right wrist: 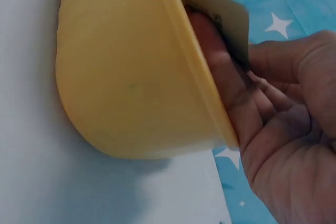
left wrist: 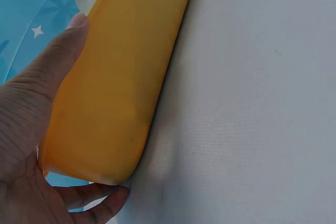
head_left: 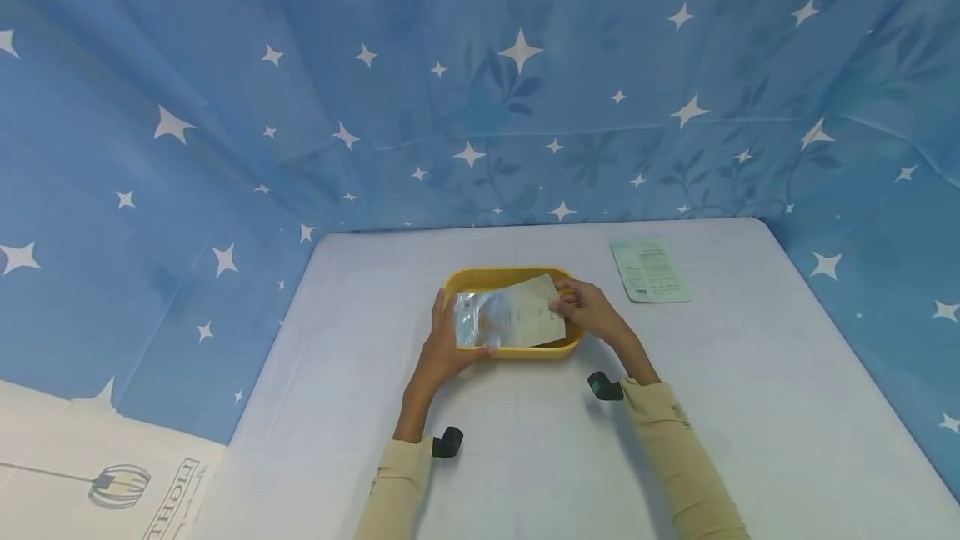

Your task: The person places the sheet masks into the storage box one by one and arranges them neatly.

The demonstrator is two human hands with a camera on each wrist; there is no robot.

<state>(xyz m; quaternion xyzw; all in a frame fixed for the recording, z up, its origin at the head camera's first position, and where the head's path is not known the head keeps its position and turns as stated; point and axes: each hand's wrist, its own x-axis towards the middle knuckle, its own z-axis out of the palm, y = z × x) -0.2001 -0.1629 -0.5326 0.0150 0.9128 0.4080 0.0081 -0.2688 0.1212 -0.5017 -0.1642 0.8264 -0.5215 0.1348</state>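
Observation:
A yellow oval basin (head_left: 528, 352) stands on the white table in the head view. Across its opening lies a flat packet (head_left: 525, 315), shiny and see-through at the left and pale beige at the right. My left hand (head_left: 442, 348) grips the basin's left end, thumb along the near rim and fingers round the end wall (left wrist: 94, 177). At the right end, my right hand (head_left: 592, 307) pinches the packet's beige edge. In the right wrist view, the thumb is outside the packet (right wrist: 231, 19) and the other fingers reach behind it, inside the rim.
A pale green printed packet (head_left: 650, 272) lies flat on the table (head_left: 720, 340), to the right of the basin and farther back. Blue curtains (head_left: 420, 107) with white stars hang behind the table and along both sides. Black wrist cameras (head_left: 447, 442) stick out from both sleeves.

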